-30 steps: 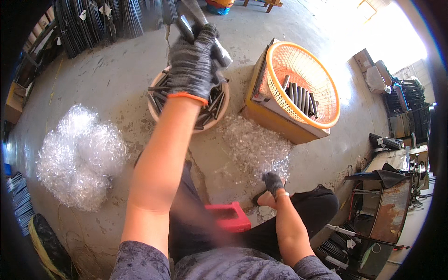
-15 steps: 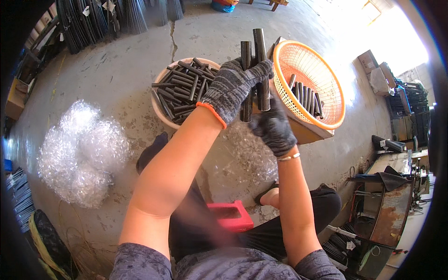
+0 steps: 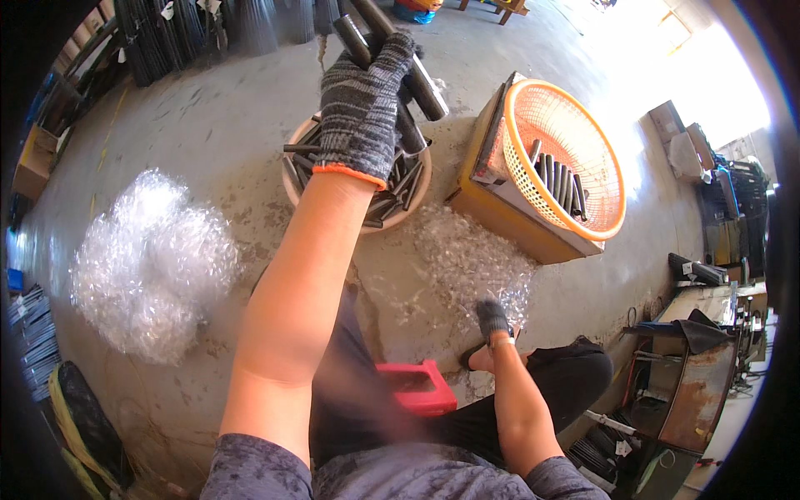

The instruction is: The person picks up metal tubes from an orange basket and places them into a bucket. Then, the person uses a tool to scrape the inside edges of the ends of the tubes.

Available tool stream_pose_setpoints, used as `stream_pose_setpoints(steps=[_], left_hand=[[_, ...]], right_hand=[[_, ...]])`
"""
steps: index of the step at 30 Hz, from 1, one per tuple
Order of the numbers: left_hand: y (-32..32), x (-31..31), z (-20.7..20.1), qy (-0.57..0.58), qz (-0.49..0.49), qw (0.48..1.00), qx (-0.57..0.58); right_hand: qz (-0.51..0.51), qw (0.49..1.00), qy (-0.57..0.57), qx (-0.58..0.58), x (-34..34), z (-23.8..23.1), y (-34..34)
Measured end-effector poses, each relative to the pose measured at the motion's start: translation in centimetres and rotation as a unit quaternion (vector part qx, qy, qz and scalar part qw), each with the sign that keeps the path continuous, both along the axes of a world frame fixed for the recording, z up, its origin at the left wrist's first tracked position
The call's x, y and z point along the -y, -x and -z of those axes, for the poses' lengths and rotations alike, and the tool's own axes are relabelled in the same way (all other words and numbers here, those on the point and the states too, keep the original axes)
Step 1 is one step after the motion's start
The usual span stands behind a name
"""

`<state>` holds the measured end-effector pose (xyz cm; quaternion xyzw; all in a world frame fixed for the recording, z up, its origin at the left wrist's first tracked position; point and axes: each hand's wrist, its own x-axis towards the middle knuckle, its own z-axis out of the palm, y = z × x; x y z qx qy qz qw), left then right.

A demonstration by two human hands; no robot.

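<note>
Far centre, over the round tub: left hand, gloved, clenched around two dark tubes, long axes slanting far-left to near-right. Right hand, gloved: toward the tubes' near right, well apart, by clear plastic scraps; whether grasping, cannot tell.

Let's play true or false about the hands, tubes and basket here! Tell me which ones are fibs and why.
1. The left hand holds dark tubes. True.
2. The right hand holds the basket's rim. False: the right hand is low down, by clear scraps.
3. The orange basket has tubes inside. True.
4. The basket sits flat on the floor. False: it's tilted on a box.
5. The left glove's cuff is orange. True.
</note>
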<state>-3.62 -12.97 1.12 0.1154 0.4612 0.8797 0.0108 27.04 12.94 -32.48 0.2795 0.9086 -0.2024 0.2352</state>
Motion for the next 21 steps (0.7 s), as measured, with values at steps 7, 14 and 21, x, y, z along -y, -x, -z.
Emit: stream_pose_setpoints(steps=[7, 14, 21], left_hand=[[-1.6, -1.5, 0.0, 0.096, 0.104, 0.986, 0.085], [-2.7, -4.4, 1.1, 0.112, 0.161, 0.977, 0.079], [-2.6, -3.7, 1.0, 0.176, 0.17, 0.968, 0.065]], right_hand=[[0.392, 0.837, 0.369, -0.096, 2.5, -3.7, 3.4], [0.072, 0.66, 0.542, -0.515, 7.6, -24.6, 16.6], [0.152, 0.708, 0.455, -0.518, 9.1, -24.8, 18.6]])
